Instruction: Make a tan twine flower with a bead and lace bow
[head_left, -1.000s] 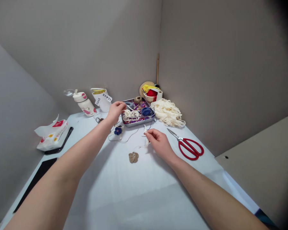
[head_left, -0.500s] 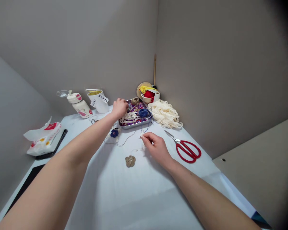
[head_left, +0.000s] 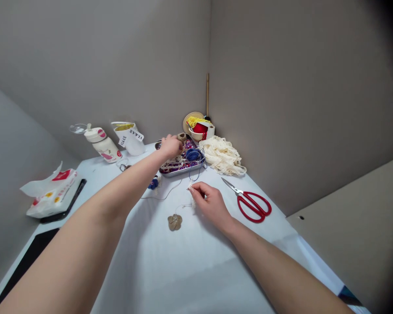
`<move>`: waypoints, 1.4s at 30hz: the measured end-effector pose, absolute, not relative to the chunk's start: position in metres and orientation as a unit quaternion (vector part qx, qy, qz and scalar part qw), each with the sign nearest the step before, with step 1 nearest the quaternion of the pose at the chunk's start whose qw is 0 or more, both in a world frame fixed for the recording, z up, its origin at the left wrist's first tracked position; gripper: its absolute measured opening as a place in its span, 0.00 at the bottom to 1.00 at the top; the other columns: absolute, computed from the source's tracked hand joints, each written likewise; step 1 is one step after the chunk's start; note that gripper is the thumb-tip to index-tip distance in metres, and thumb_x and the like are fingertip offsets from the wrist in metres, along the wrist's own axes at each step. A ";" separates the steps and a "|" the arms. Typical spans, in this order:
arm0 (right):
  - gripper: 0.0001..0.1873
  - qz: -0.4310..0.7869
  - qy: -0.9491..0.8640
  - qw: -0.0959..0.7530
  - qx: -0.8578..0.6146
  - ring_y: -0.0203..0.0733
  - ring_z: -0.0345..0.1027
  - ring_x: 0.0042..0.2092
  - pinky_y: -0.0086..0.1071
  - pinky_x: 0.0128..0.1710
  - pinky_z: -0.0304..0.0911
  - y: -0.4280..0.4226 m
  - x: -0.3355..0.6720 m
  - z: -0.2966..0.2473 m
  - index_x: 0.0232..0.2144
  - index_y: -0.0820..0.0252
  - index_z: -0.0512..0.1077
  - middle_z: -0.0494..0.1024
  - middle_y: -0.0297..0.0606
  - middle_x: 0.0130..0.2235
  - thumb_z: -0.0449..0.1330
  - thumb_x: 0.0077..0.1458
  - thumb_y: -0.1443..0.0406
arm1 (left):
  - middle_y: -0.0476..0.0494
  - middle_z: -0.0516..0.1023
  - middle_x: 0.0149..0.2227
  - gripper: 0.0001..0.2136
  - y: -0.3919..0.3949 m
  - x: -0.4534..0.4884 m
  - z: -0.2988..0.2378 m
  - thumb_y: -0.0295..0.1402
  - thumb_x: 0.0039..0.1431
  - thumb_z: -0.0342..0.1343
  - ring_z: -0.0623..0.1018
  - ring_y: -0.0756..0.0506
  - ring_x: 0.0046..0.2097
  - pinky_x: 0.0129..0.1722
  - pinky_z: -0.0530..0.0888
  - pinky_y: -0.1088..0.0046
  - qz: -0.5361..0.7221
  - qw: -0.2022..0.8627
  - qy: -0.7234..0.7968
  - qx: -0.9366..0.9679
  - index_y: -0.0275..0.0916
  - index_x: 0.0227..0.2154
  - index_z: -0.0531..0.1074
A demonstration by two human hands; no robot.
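My left hand had reached deeper into the tray — fingers curled, grip unclear — while my right hand stayed pinched on the cream cord.

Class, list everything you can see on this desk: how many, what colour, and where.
Shallow metal tray: one, silver, holding cords, far middle of table.
Loose cord pile: one, cream, right of tray.
Metal scissors: one pair, red handles, right of right hand.
Knotted cord flower: one, tan, beside right hand.
Drinking bottle: one, white and pink, far left.
Round bowl: one, cream, back corner, red and yellow inside.
Tissue pack: one, white, left edge.
Table: one, white, under everything.
Left hand: one, over tray's back, grip unclear.
Right hand: one, pinching thin cream cord.
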State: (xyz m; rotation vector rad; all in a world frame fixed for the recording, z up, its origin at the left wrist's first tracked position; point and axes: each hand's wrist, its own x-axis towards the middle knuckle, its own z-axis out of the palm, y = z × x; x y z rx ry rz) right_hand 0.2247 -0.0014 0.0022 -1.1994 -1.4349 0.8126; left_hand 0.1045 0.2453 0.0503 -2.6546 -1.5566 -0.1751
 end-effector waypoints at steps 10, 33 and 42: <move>0.11 0.351 -0.608 0.508 -0.499 0.34 0.60 0.29 0.28 0.32 0.57 -0.002 0.220 -0.003 0.31 0.60 0.72 0.72 0.32 0.28 0.55 0.61 0.60 | 0.37 0.73 0.53 0.18 0.242 0.141 0.063 0.32 0.61 0.46 0.67 0.36 0.55 0.54 0.63 0.57 -0.180 -0.019 -0.505 -0.844 0.42 0.48 0.76; 0.10 0.357 -0.608 0.501 -0.502 0.36 0.62 0.31 0.29 0.34 0.58 -0.001 0.221 -0.005 0.31 0.60 0.72 0.72 0.32 0.28 0.56 0.59 0.60 | 0.45 0.76 0.28 0.05 0.222 0.098 0.071 0.25 0.47 0.62 0.76 0.48 0.31 0.39 0.75 0.69 -0.425 -0.358 -0.518 -0.650 0.35 0.29 0.72; 0.12 0.448 -0.549 0.542 -0.451 0.35 0.58 0.29 0.29 0.31 0.55 0.001 0.226 0.003 0.32 0.60 0.72 0.67 0.30 0.27 0.59 0.58 0.56 | 0.43 0.77 0.52 0.16 0.080 0.065 0.069 0.27 0.57 0.53 0.74 0.44 0.55 0.57 0.68 0.66 -0.249 -0.405 -0.279 -0.834 0.41 0.48 0.75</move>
